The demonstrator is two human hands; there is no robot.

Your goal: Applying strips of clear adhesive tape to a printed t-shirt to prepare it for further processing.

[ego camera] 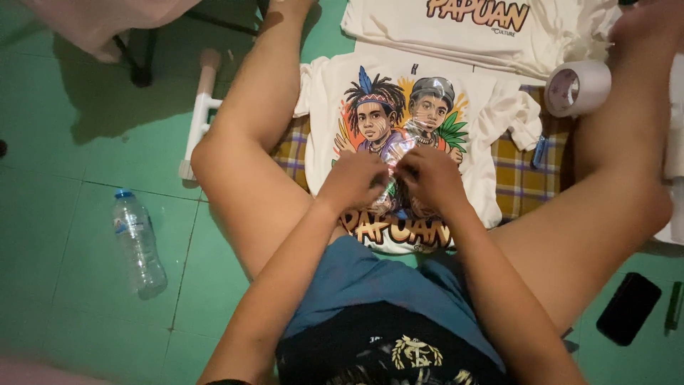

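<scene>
- Your left hand (350, 178) and right hand (429, 177) meet over the middle of the white cotton T-shirt with a colourful printed picture of two people (399, 135), fingers curled in toward each other.
- Both hands pinch a thin sheet of clear plastic film (396, 151) that lies over the print (it shows only as a glossy wrinkle between your fingertips); how firmly each hand grips it I cannot tell exactly, but both are closed on it.
- The T-shirt lies flat on a yellow and purple checked cloth (524, 178) spread on the green tiled floor (85, 214), between your bent legs.
- A second white printed T-shirt (456, 36) lies just beyond the first, toward the far edge of the floor area.
- A roll of white tape (577, 88) rests by the shirt's right sleeve, near your right knee.
- A clear plastic water bottle with a blue cap (137, 244) lies on the floor, well apart on your left.
- A black phone (628, 308) lies on the floor by your right thigh.
</scene>
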